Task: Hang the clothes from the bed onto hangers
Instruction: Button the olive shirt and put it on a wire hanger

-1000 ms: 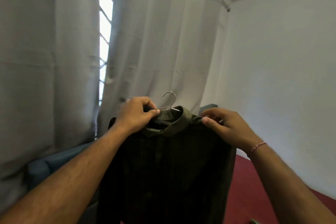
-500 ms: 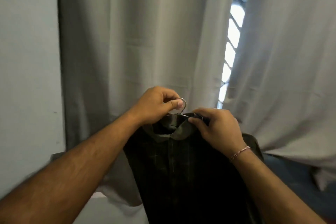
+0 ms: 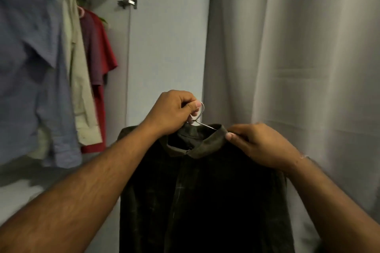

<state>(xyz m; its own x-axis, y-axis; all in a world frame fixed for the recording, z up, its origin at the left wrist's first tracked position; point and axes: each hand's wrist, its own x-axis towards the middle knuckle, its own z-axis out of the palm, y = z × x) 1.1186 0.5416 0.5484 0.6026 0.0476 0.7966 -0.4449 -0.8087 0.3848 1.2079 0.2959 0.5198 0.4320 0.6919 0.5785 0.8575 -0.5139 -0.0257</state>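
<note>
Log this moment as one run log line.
left hand grips metal hanger hook | right hand pinches dark green shirt collar | open wardrobe ahead

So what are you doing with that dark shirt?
A person is holding up a dark shirt that is already on a wire hanger. The left hand grips the hanger's hook, and the right hand pinches the collar. An open wardrobe with hanging shirts is on the left.
</note>
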